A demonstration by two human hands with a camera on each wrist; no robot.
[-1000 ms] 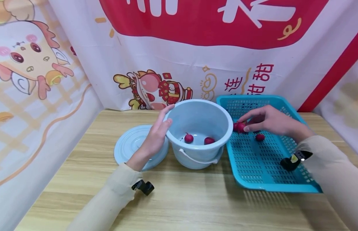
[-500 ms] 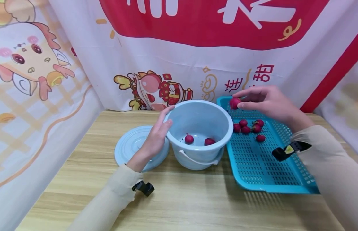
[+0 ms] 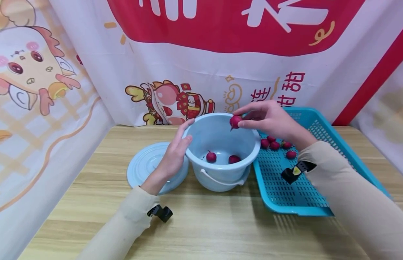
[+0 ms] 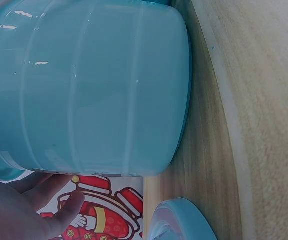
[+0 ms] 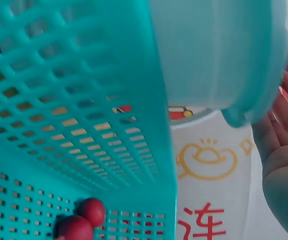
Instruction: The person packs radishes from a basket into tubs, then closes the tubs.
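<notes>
A light blue bucket [image 3: 221, 177] with a white wire handle stands on the table, two red radishes [image 3: 211, 156] at its bottom. My left hand [image 3: 175, 151] rests against the bucket's left rim, fingers fairly straight along its side; the left wrist view shows that hand beside the bucket wall [image 4: 93, 90]. My right hand [image 3: 266, 117] pinches another radish [image 3: 235, 122] between thumb and fingers over the bucket's back right opening. In the right wrist view, the right hand [image 5: 286, 165] is beyond the bucket rim, with its held radish mostly hidden.
Right of the bucket sits a turquoise plastic basket [image 3: 264, 196] holding several radishes [image 3: 274, 145], partly under the right forearm. A round blue lid [image 3: 139, 166] lies left of the bucket, partly behind the left hand. A printed cloth [image 3: 129, 61] hangs along the table's back.
My right hand has lifted a radish from the basket and carried it left over the bucket's mouth. The left hand stays against the bucket's rim.
</notes>
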